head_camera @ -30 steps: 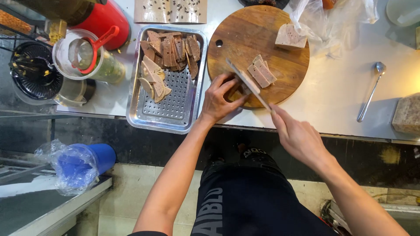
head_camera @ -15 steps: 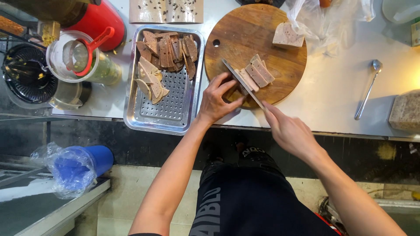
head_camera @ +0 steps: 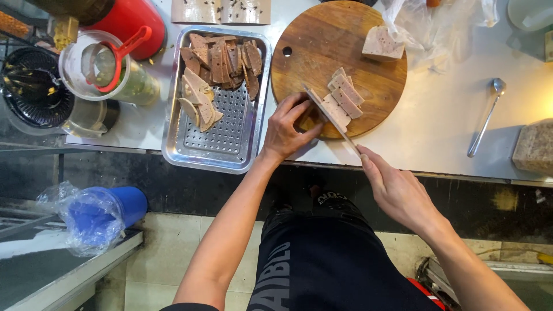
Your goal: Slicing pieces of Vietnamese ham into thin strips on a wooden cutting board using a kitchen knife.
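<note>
- White table (head_camera: 438,132) runs across the top of the view, with a tiled floor and a dark counter front below it.
- One round wooden cutting board (head_camera: 322,46) lies on the table at 12 o'clock, with a small hole near its left edge.
- One knife (head_camera: 331,118) lies slanted across the board's lower edge; the right hand (head_camera: 397,193), at 4 o'clock, is closed around its handle.
- The left hand (head_camera: 285,129), at the centre, has its fingers curled and pressed on the board just beside the blade.
- About four pale pink meat slices (head_camera: 343,98) lean together on the board, touching the blade's right side.
- One uncut meat block (head_camera: 380,43) sits at the board's upper right, well apart from the slices.
- One perforated metal tray (head_camera: 230,144) stands just left of the board, holding many slices, too overlapped to count, in its upper half.
- One metal spoon (head_camera: 487,118) lies at 2 o'clock.
- One clear jar (head_camera: 115,75) with a red scoop stands at 10 o'clock.
- One blue bin (head_camera: 103,213) lined with clear plastic stands on the floor at 8 o'clock.
</note>
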